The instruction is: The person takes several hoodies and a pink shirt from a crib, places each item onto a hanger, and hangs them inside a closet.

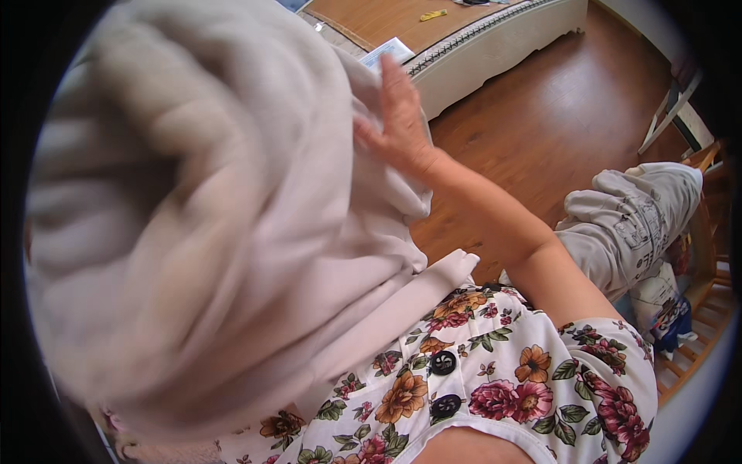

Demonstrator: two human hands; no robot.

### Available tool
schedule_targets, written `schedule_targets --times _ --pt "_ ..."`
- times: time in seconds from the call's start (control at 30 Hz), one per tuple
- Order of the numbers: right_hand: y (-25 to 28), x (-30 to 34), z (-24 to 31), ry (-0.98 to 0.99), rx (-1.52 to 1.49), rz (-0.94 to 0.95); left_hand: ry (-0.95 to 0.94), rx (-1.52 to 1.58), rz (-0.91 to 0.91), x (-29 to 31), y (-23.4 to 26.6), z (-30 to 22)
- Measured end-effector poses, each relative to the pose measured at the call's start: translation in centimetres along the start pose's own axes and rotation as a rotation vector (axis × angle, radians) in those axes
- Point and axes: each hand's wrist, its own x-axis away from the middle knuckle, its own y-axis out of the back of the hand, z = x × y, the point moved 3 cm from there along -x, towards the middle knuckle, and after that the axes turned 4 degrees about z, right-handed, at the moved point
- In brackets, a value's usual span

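A large, pale grey-beige piece of soft clothing or cloth [301, 193] is held up in front of me and fills the left half of the view. Its folds are blurred by motion, and a thick band-like edge runs along its lower right, close to my floral top. My right hand [402, 127] lies against the far right side of the cloth, fingers stretched out and the thumb apart. My left hand is hidden behind or inside the cloth.
Beyond the cloth stands a low table with a brown top [379, 19], bearing a yellow-handled tool [433, 15] and a white-and-blue packet [389, 52]. At right, a grey printed garment [618, 224] drapes over wooden slatted furniture [688, 348], with more fabric below. The floor is brown wood [518, 116].
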Motion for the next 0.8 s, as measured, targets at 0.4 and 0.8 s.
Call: schedule_targets --times 0.4,0.8 --pt "-0.5 21.7 -18.5 -1.063 0.361 1.141 -0.057 -0.054 -0.020 -0.4 -0.6 -1.4" --pt "11.4 -6.8 17.4 -0.010 -0.326 0.656 -0.118 0.520 -0.092 1.6 -4.7 4.8"
